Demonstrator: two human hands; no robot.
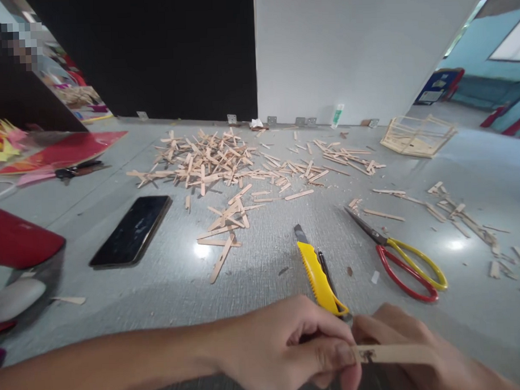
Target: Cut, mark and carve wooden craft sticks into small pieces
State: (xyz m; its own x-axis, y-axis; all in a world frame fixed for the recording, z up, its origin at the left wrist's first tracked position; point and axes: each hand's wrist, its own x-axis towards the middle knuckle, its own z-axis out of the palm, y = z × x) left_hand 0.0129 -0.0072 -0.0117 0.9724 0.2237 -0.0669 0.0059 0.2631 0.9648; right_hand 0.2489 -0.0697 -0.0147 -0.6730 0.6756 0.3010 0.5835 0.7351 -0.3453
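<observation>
A wooden craft stick [396, 354] with a dark mark near one end lies across the bottom right. My left hand [286, 345] is closed, pinching the marked end between thumb and fingers. Curled behind the stick, my right hand [396, 325] grips its other part; some of its fingers are hidden. A yellow utility knife [316, 275] lies just beyond my hands, blade out, with a dark pen-like item [326, 269] alongside. Scissors [398, 258] with one red and one yellow handle rest at the right, their blades slightly apart.
A heap of craft sticks [207, 160] and scattered cut pieces [461, 213] cover much of the grey table. A phone [132, 231] and a red object [20, 237] lie left. A small stick frame [418, 137] stands back right, beside the upright black-and-white panel [344, 50].
</observation>
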